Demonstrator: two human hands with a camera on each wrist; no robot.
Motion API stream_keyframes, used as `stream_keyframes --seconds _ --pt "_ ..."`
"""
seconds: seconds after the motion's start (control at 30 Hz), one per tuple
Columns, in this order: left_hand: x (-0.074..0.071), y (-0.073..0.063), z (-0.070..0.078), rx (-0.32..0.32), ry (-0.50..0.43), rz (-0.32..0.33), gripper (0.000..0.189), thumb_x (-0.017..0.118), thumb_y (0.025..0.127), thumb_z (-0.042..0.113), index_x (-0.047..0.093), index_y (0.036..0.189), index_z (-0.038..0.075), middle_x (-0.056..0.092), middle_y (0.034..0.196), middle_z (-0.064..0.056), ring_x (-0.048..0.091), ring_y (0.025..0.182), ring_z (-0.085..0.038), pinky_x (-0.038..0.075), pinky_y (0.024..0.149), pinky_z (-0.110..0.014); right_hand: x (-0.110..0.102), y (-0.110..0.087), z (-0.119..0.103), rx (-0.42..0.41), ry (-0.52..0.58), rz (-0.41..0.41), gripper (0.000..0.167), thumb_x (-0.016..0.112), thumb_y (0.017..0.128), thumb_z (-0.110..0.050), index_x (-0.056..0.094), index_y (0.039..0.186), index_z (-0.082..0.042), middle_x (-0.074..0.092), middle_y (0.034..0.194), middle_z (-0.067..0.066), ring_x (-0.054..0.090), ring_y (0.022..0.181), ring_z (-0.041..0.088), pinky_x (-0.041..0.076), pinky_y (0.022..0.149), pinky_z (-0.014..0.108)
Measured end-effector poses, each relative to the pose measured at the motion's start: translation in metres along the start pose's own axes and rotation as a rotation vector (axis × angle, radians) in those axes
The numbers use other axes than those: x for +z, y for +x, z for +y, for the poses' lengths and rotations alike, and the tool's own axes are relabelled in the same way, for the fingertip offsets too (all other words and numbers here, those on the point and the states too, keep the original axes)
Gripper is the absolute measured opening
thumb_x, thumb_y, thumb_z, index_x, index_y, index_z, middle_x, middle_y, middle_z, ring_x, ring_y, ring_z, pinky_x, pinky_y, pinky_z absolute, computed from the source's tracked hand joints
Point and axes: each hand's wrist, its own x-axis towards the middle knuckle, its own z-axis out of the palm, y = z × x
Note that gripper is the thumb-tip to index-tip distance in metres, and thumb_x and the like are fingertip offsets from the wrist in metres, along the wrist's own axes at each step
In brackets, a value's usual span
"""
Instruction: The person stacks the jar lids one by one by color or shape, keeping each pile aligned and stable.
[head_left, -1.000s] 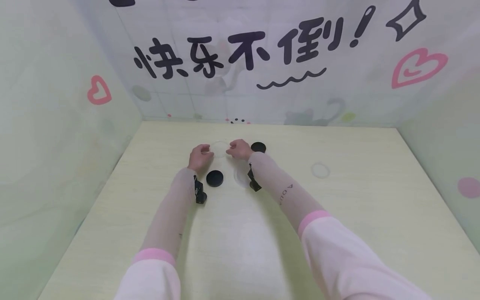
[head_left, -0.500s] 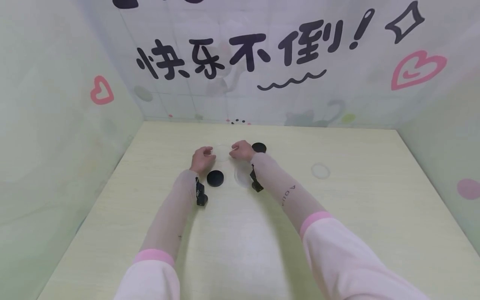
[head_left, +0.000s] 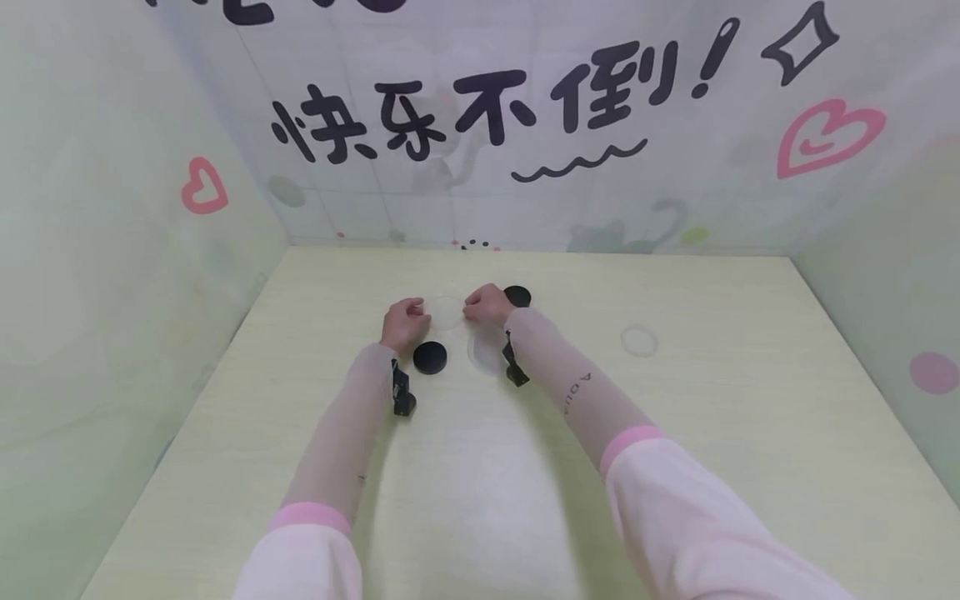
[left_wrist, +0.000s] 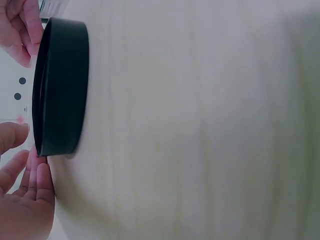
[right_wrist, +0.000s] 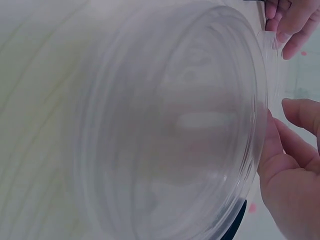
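Note:
Between my two hands, near the back of the table, is a clear round container (head_left: 447, 312). My left hand (head_left: 405, 324) holds its left side, fingers and thumb bent around the edge. My right hand (head_left: 487, 306) holds the opposite side in the same way. In the right wrist view a strip of its clear wall (right_wrist: 272, 65) shows between the hands; the rest is hidden. Just in front of my left hand lies a round black lid (head_left: 430, 357), large in the left wrist view. A second clear round container (head_left: 483, 352) stands in front of my right hand, partly behind the wrist camera.
Another black lid (head_left: 517, 297) lies just right of my right hand, partly covered by it. Farther right is a clear ring-shaped item (head_left: 640, 341) on the pale wooden table (head_left: 712, 467). Printed cloth walls (head_left: 360, 208) close off the back and sides.
Both hands and the clear container between them have shifted slightly toward me and to the right. The lids and other clear items stay in place.

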Motion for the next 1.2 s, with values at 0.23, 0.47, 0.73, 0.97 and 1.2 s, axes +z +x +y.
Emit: stream_keyframes --seconds 0.23,0.47,0.73,0.97,1.2 --pt "0.001 -0.003 -0.002 -0.02 -0.017 0.012 0.039 0.055 0.086 0.011 0.05 0.123 0.004 0.054 0.115 -0.013 0.051 0.104 -0.025 0.039 0.09 -0.033 0.004 0.008 0.005 0.009 -0.062 0.03 0.025 0.069 0.074 -0.023 0.069 0.097 -0.012 0.067 0.086 0.002 0.057 0.08 0.013 0.045 0.073 0.026" --pt "0.002 -0.002 -0.005 -0.012 -0.028 0.022 0.038 0.055 0.085 0.011 0.051 0.123 0.005 0.054 0.114 -0.013 0.051 0.105 -0.024 0.038 0.091 -0.032 0.035 0.13 0.101 -0.007 -0.069 0.052 0.03 0.075 0.066 -0.035 0.068 0.095 -0.028 0.065 0.086 -0.008 0.057 0.081 0.01 0.046 0.074 0.029" --pt "-0.002 -0.004 -0.009 0.037 -0.018 -0.003 0.038 0.056 0.086 0.012 0.051 0.123 0.002 0.055 0.115 -0.016 0.051 0.105 -0.025 0.039 0.091 -0.031 0.017 0.055 0.043 -0.021 -0.086 0.022 0.034 0.071 0.072 -0.026 0.065 0.104 -0.015 0.065 0.091 -0.001 0.058 0.084 0.013 0.046 0.075 0.028" --pt "0.005 0.022 -0.034 0.11 -0.054 0.003 0.039 0.064 0.081 0.017 0.057 0.118 0.008 0.059 0.105 -0.01 0.056 0.095 -0.021 0.043 0.084 -0.029 -0.009 -0.042 -0.03 -0.022 -0.016 0.026 0.03 0.071 0.072 -0.015 0.065 0.1 -0.005 0.065 0.089 0.005 0.058 0.081 0.015 0.045 0.073 0.024" --pt "0.002 0.009 -0.022 0.075 0.005 0.009 0.039 0.057 0.085 0.011 0.051 0.122 0.002 0.056 0.112 -0.017 0.052 0.102 -0.027 0.041 0.089 -0.033 -0.017 -0.091 -0.073 0.079 0.01 0.071 0.024 0.064 0.08 -0.009 0.064 0.103 -0.002 0.066 0.089 0.008 0.059 0.083 0.016 0.045 0.077 0.024"
